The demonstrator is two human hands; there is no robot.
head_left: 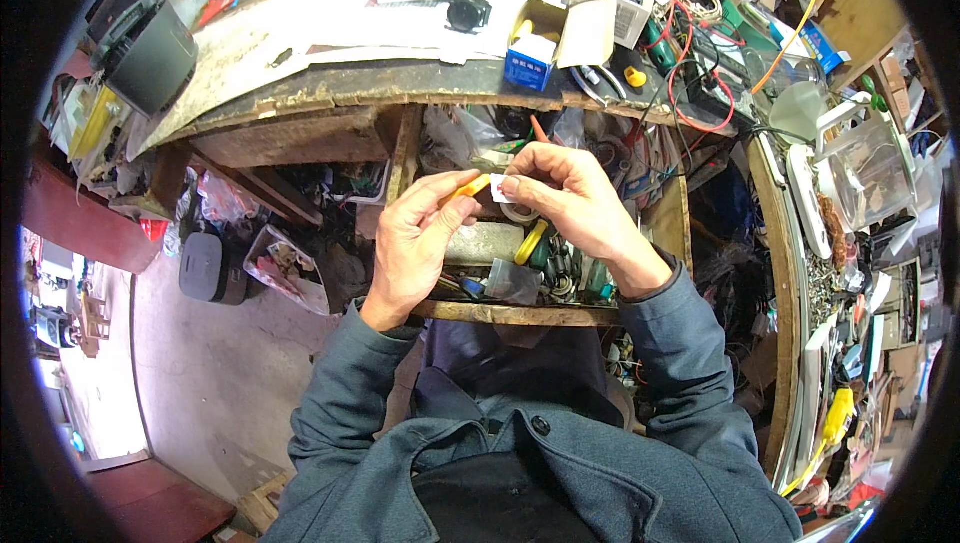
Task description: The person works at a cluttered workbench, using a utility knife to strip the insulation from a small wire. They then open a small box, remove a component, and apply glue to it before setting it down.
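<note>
Two hands meet at frame centre, hemmed above by the workbench edge (380, 93) and below by an open drawer (520, 313) crammed with tools. The left hand (415, 243) pinches an orange tool (470, 187), its length slanting up-right. The right hand (570, 198) grips a tape roll (518, 211) and white tab (500, 189). Bare floor (200, 363) lies lower left.

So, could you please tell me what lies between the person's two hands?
In the head view, a small orange-yellow tool bridges the gap between the left hand and the right hand, which also holds a tape roll. Behind them lies the cluttered open drawer.
</note>
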